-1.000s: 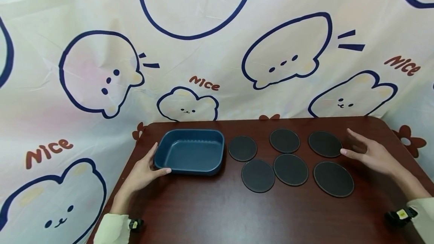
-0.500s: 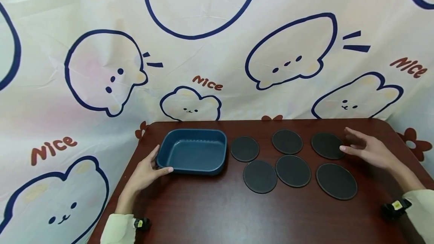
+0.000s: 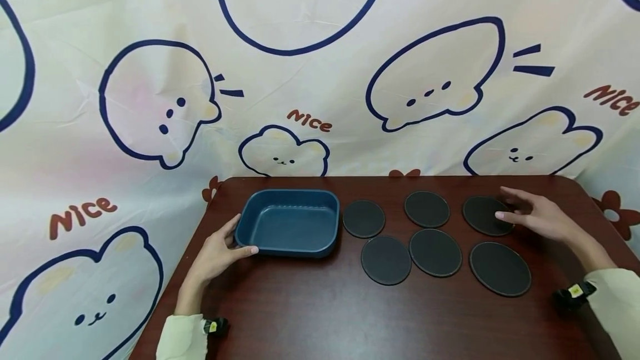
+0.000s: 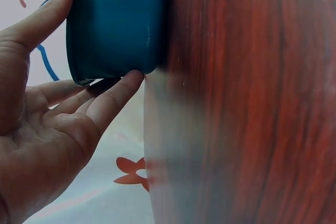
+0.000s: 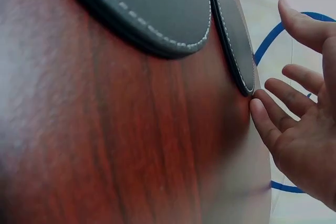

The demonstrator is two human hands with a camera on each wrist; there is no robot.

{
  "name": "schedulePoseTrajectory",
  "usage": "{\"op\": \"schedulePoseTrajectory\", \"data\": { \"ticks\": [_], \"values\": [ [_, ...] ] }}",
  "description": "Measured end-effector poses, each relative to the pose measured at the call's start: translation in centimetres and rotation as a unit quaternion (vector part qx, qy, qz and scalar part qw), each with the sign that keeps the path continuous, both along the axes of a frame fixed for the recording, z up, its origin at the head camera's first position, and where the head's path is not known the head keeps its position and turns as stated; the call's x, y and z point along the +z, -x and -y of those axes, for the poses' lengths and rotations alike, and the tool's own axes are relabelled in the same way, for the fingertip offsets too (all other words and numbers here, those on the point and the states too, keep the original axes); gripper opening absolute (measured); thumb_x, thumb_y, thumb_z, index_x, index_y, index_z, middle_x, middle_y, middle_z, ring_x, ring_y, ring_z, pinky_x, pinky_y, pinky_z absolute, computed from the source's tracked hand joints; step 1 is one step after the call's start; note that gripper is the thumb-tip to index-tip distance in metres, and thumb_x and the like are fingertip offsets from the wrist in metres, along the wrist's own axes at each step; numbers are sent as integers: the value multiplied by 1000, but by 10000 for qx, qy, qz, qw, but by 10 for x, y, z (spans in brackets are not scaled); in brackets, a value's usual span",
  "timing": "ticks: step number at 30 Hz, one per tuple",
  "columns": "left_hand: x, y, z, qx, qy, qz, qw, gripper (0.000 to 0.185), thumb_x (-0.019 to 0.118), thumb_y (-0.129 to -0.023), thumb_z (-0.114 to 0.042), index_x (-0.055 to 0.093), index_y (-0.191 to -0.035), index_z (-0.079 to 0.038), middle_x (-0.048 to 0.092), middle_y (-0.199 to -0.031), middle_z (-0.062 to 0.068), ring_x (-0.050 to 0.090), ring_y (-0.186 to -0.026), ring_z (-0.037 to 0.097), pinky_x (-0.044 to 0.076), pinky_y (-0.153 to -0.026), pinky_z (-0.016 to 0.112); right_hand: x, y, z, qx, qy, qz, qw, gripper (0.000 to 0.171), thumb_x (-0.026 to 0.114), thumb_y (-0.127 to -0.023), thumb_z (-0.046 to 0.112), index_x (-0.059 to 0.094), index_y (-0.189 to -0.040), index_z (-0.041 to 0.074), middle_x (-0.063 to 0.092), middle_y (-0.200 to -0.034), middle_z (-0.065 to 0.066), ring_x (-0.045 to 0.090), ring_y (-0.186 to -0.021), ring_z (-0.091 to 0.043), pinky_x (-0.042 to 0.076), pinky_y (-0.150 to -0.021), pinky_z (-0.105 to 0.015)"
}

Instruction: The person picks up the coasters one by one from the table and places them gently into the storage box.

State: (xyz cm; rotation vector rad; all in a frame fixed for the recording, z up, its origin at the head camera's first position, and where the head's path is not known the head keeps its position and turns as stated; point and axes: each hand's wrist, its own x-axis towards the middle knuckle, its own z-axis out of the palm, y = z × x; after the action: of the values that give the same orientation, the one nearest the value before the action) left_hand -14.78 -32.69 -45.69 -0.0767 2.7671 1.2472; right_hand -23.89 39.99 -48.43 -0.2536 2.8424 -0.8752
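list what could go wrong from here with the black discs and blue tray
The right hand is at the back-right disc, which lies flat on the table; fingertips might slip off its thin edge.

The front-left disc and front-middle disc lie almost edge to edge, so nudging one may shift the other.

The left hand is at one corner of the blue tray; uneven pressure could turn it.
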Motion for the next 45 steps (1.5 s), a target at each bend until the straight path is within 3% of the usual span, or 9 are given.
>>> {"op": "schedulePoseTrajectory", "data": {
  "ticks": [14, 24, 29, 33, 39, 45],
  "values": [
    [-4, -7, -1, -10, -29, -19, 10000, 104, 87, -93, -33, 25, -170, -2, 42, -167, 30, 57, -143, 51, 54, -109, 59, -2, 2, 13, 409, -236, -169, 9987, 94, 85, -93, 41, 40, -159, -9, 49, -152, -43, 52, -134, -60, 47, -103, -76],
    [-2, -7, 0, 2, -44, -36, 10000, 102, 88, -92, -30, 27, -169, -2, 43, -167, 28, 56, -144, 50, 54, -109, 59, -1, 4, 19, 222, -77, -188, 9995, 93, 94, -82, 22, 46, -156, -7, 52, -149, -42, 53, -133, -60, 45, -106, -76],
    [-1, -7, -1, -14, -27, -35, 10000, 102, 88, -92, -31, 27, -169, -2, 42, -167, 29, 56, -144, 50, 54, -109, 58, 7, 4, 16, -84, -200, -168, 9996, 92, 93, -84, 25, 46, -155, -8, 52, -147, -46, 54, -131, -64, 48, -103, -75],
    [-1, -6, -2, 18, -6, -42, 10000, 102, 88, -92, -30, 27, -169, -2, 42, -167, 28, 54, -145, 51, 54, -109, 58, 11, 3, 10, -278, -346, -187, 9988, 83, 91, -87, 26, 52, -151, -8, 58, -141, -44, 63, -120, -60, 55, -94, -68],
    [-2, -4, 0, -7, 25, -109, 9999, 103, 88, -92, -32, 28, -169, -1, 45, -165, 29, 55, -144, 51, 54, -108, 59, 17, 1, 3, -522, -240, -334, 9978, 64, 88, -90, 20, 61, -142, -7, 68, -123, -40, 70, -100, -49, 61, -71, -46],
    [-1, -3, 1, -38, 73, -171, 9998, 101, 87, -93, -33, 28, -169, -2, 46, -164, 29, 57, -142, 51, 54, -108, 60, 20, -2, -1, -730, 485, 77, 9961, 59, 80, -96, 12, 57, -146, -7, 59, -134, -44, 74, -88, -27, 65, -66, -34]
  ]
}}
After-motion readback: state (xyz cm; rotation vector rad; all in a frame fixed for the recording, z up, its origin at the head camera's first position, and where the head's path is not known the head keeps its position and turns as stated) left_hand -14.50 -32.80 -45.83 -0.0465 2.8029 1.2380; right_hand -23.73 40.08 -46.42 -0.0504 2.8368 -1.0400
